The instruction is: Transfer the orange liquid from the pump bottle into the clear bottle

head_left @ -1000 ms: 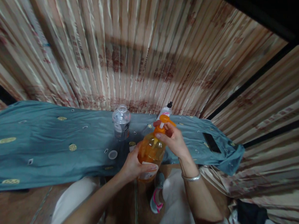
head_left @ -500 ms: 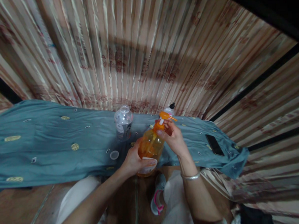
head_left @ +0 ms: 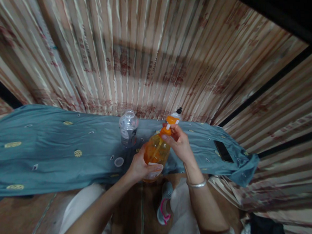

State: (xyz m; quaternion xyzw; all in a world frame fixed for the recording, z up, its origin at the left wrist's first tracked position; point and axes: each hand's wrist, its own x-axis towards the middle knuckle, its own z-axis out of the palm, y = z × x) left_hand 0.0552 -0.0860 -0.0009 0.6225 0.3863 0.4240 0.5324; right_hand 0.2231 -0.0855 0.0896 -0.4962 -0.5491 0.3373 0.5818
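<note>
A clear pump bottle (head_left: pixel 157 149) of orange liquid leans to the right over the table's near edge. My left hand (head_left: pixel 139 166) is closed round its lower body, the thumb by the white label. At the neck, the fingers of my right hand (head_left: pixel 181 143) pinch the orange pump top (head_left: pixel 166 131), whose pump head (head_left: pixel 172 120) stands above them on a white stem. To the left on the cloth stands an uncapped clear plastic bottle (head_left: pixel 128 130); a round translucent lid (head_left: pixel 119 162) lies in front of it.
Behind the pump head, a bottle with a black top (head_left: pixel 179 110) is partly hidden. A dark phone (head_left: pixel 223 151) lies at the right on the blue-green cloth (head_left: pixel 54 145). Pleated curtains (head_left: pixel 143 55) hang behind the table, and a shoe (head_left: pixel 164 206) shows on the floor below.
The orange pump head has turned, so its spout no longer points out to the right. My right hand has shifted slightly left at the neck; my left hand keeps its hold.
</note>
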